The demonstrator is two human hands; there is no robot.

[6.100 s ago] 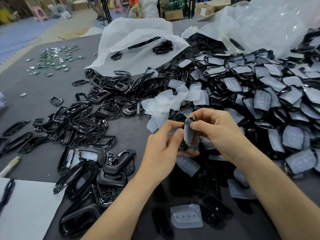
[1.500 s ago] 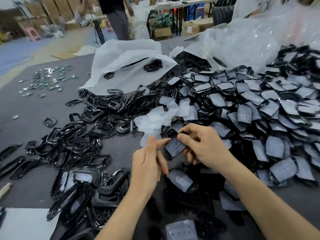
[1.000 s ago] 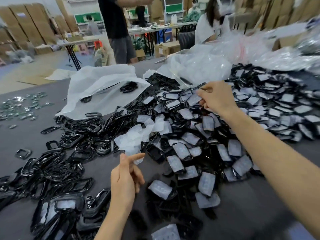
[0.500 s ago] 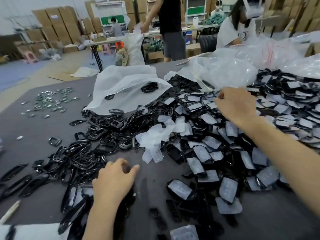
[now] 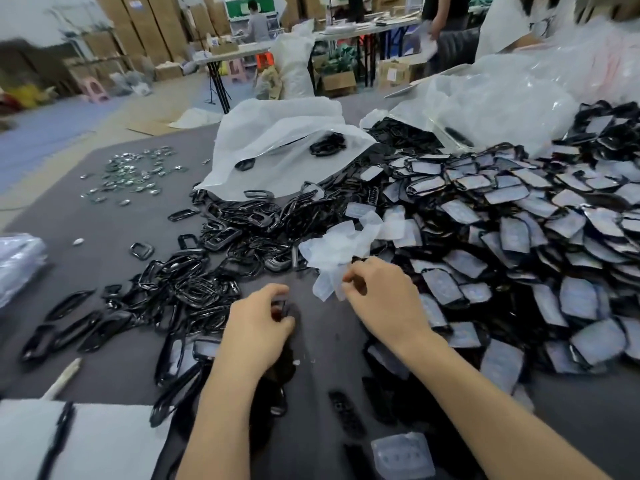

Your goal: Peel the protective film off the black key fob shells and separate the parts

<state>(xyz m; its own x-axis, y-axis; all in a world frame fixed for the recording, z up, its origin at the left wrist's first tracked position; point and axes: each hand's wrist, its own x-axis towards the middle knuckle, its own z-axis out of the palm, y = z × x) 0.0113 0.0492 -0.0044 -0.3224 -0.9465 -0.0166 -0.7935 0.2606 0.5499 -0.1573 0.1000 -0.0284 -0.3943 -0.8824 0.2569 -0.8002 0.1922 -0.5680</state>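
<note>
A: Shells (image 5: 512, 237), where were they?
B: Filmed, heaped on the desk (image 5: 114, 220). My right hand (image 5: 384, 299) had returned from them, curled beside peeled film (image 5: 339, 244); grip unclear. My left hand (image 5: 258, 327) gripped a black part (image 5: 282, 308), so another peel looked due.

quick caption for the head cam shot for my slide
Left hand gripping a black part, right hand at the heap of peeled film, between bare black frames and film-covered key fob shells.
</note>
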